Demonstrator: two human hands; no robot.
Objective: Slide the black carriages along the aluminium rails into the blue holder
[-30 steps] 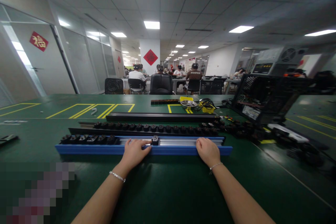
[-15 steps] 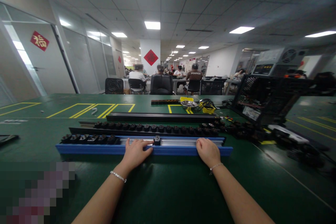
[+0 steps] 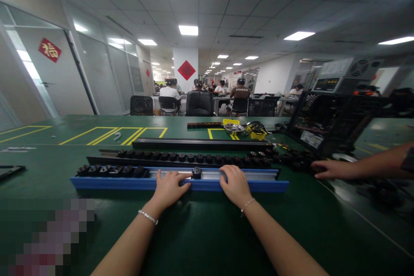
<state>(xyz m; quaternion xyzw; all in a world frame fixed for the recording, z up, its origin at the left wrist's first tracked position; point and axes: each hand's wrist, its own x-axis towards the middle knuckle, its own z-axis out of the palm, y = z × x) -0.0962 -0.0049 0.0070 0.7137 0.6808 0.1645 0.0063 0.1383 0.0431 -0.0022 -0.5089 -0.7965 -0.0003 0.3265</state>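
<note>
A long blue rail (image 3: 110,184) with a silvery inner channel lies across the bench in front of me. Several black socket modules (image 3: 116,170) sit in a row at its left end, and a single black socket module (image 3: 196,173) stands apart near its middle. My left hand (image 3: 171,187) rests over the rail, fingers spread, its index fingertip against the left side of that single module. To the module's right, my right hand (image 3: 236,184) lies over the rail's front edge, fingers loosely bent, thumb apart, not touching the module. Part of the channel is hidden under both hands.
Behind lies a black rail (image 3: 226,164) with a row of modules, then another long dark rail (image 3: 200,144). A co-worker's hand (image 3: 328,169) reaches in from the right, near loose black parts (image 3: 299,160). A metal bowl (image 3: 233,128) and an opened computer case (image 3: 320,120) stand farther back.
My right hand has moved left along the rail, closer to the single module, and its fingers have loosened. A co-worker's arm has come in from the right. My left hand stays beside the module.
</note>
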